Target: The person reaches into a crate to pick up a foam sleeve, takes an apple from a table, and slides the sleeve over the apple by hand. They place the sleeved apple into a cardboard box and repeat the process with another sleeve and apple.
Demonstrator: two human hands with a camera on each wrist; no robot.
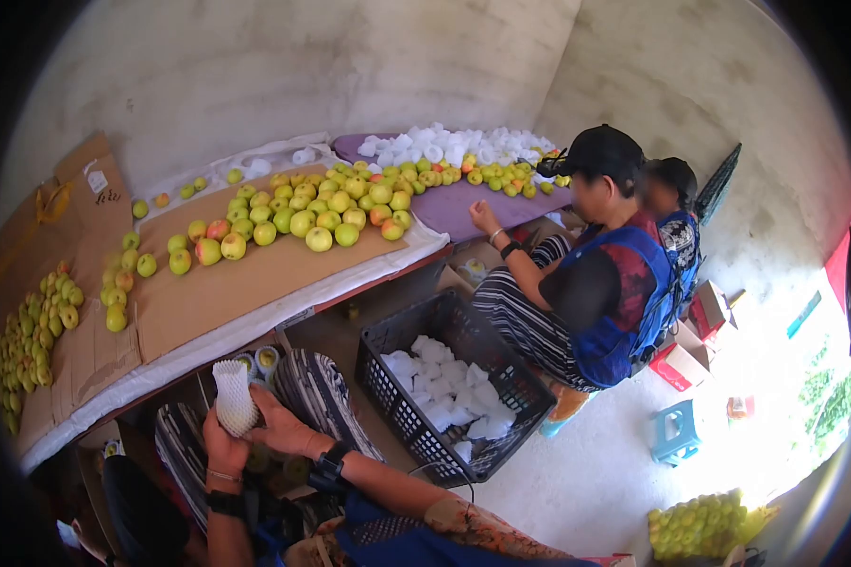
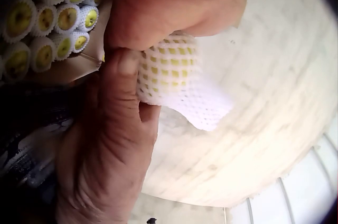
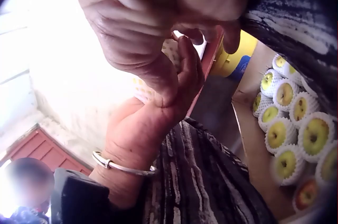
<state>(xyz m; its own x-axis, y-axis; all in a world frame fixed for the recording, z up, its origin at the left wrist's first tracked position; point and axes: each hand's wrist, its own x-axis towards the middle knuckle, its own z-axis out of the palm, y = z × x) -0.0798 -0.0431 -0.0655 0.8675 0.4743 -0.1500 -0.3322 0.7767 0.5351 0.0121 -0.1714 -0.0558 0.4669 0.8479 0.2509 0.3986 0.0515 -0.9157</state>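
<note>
A green-yellow apple (image 2: 166,68) shows through the mesh of a white foam net sleeve (image 1: 235,399), whose loose end stands up past the fruit. My left hand (image 1: 224,442) grips the lower part of the sleeved apple. From the other side my right hand (image 1: 286,427) holds it too, with the thumb against the net in the left wrist view. Below the hands, a cardboard box (image 3: 244,129) contains several net-wrapped apples (image 3: 277,132) set in rows. Part of the held apple is hidden by the fingers.
Many loose apples (image 1: 319,238) lie on the cardboard-covered table (image 1: 199,317). A black crate (image 1: 397,392) of white foam nets (image 1: 440,378) stands to the right. Beyond it sits a person (image 1: 605,274) in a cap. A blue stool (image 1: 676,430) stands on the floor.
</note>
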